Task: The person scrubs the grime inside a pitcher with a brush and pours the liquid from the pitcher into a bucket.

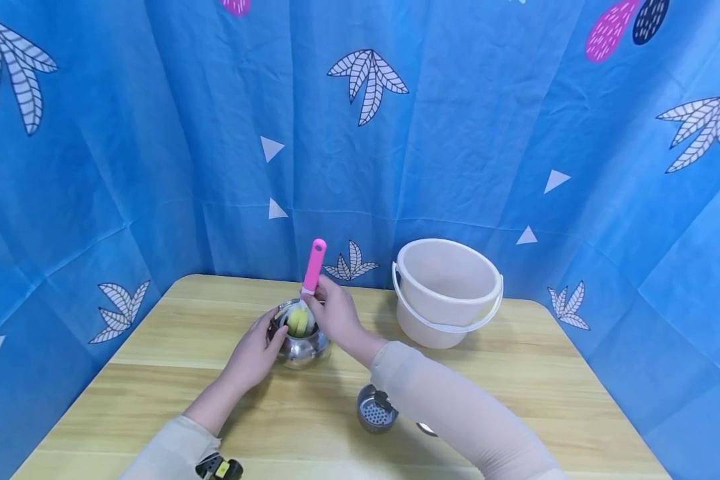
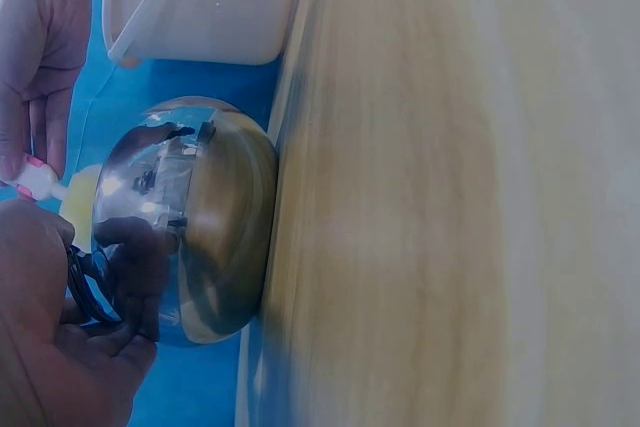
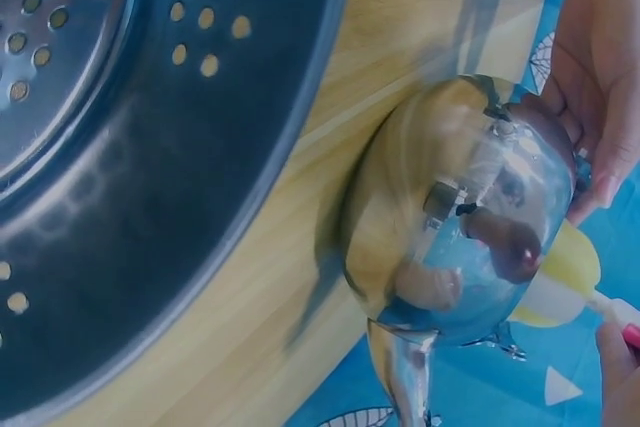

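Right hand (image 1: pixel 338 311) pinches pink-handled brush (image 1: pixel 314 268), yellow sponge head (image 1: pixel 299 322) partly hidden inside shiny round steel pot (image 1: pixel 303 349), left of lower centre in head frame; left hand (image 1: pixel 257 351) grips pot's rim. Right sleeve (image 1: pixel 456 407) hides most of round metal piece (image 1: pixel 427 430).

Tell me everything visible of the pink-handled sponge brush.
The pink-handled sponge brush has a plastic-looking handle with a hole near its end, a white neck, and a soft-looking yellow and white head. It stands steeply, handle up, leaning slightly right in the head view. The right hand grips it near the neck; its head sits at the open mouth of a shiny, round metal pot, partly showing above the rim. Whether it touches the pot's inner wall is unclear.
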Motion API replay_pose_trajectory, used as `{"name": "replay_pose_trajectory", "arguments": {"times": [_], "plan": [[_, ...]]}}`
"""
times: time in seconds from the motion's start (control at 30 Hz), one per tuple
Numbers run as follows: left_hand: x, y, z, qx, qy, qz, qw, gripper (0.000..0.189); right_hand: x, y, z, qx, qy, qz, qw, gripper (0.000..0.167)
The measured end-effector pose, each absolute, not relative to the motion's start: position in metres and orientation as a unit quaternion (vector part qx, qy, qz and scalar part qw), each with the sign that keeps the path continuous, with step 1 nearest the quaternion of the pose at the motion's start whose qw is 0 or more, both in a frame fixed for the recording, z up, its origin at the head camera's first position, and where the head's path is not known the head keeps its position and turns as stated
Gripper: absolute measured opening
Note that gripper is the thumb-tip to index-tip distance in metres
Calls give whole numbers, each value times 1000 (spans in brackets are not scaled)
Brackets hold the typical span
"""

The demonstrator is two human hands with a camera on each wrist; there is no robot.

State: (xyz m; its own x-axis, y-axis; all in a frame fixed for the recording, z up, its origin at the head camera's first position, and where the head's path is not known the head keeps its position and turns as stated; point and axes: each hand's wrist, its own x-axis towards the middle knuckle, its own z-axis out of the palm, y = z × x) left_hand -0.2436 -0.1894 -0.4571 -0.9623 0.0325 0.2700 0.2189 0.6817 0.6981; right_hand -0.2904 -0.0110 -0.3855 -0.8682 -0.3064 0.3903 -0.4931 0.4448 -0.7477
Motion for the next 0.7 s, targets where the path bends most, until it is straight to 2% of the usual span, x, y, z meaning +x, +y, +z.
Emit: {"name": "replay_pose_trajectory", "arguments": {"times": [0.37, 0.7], "plan": [[-243, -189, -457, -69, -909, -393, 118, 60, -288, -9, -380, 245, -856, 445, 93, 12], [-244, -190, -459, -69, -909, -395, 115, 59, -288, -7, -376, 250, -865, 428, 76, 14]]}}
